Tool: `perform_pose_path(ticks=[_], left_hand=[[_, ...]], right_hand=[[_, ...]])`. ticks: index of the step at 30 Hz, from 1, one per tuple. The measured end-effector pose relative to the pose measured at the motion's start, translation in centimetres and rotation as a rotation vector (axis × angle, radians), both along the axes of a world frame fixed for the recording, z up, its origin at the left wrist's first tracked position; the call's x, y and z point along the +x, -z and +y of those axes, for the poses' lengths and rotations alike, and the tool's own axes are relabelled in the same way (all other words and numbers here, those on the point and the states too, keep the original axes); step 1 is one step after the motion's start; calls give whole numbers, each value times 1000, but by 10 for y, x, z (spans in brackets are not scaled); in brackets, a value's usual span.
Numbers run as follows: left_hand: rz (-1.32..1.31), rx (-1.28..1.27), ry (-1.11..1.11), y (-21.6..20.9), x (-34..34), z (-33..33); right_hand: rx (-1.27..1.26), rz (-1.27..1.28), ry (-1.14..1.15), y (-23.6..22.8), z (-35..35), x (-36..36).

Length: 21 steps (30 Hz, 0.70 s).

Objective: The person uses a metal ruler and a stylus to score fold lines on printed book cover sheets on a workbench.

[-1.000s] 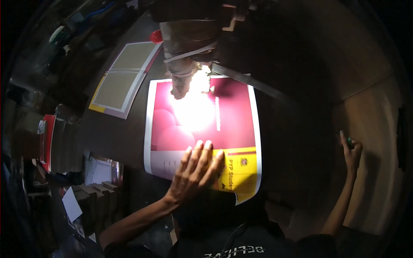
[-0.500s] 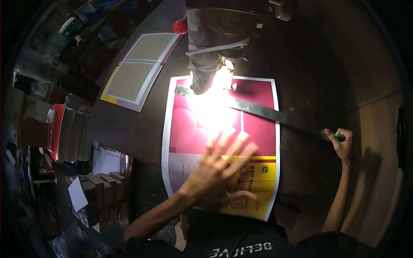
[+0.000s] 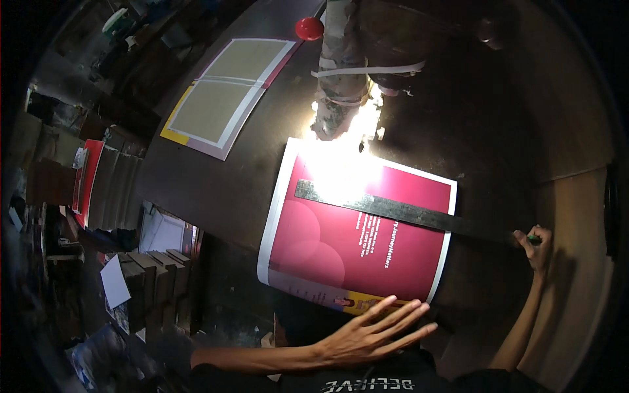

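Observation:
A printed cover sheet (image 3: 314, 226), mostly magenta with a white border, lies slightly turned on the dark table. Its near end, with a yellow band, curves down close to my body. My left hand (image 3: 370, 335) is open at that end, palm down, fingers stretched; its fingertips overlap the sheet's near right edge. Across the sheet lies a long steel ruler (image 3: 413, 213), its right part reaching past the border. Beyond the ruler's right end, my right hand (image 3: 537, 247) is closed around a small green object (image 3: 534, 240), mostly hidden by the fingers.
A bright lamp (image 3: 347, 134) on a wrapped post glares over the sheet's far part. At the far left lies another cover (image 3: 213, 111) with two grey boards on it, near a red round object (image 3: 309, 28). Book stacks (image 3: 157, 275) stand lower left; a wooden panel (image 3: 576, 275) borders the right.
The sheet has slid toward me and turned, its near end now curving out of sight. The ruler lies nearer me too. My left hand has moved back toward my body.

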<state>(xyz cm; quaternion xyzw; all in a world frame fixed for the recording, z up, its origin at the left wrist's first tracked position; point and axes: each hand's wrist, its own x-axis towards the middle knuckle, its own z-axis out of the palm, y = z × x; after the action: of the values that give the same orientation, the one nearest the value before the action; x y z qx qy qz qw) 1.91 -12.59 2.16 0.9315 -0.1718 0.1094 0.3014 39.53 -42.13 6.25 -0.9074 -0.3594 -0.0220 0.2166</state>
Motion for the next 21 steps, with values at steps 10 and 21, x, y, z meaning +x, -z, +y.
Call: perform_pose_path(ticks=[10, 21], left_hand=[[163, 171, -602, -27, 22, 154], [214, 273, -679, -8, 22, 137]], right_hand=[[-24, -85, 121, 23, -31, 7], [2, 34, 59, 48, -79, 35]])
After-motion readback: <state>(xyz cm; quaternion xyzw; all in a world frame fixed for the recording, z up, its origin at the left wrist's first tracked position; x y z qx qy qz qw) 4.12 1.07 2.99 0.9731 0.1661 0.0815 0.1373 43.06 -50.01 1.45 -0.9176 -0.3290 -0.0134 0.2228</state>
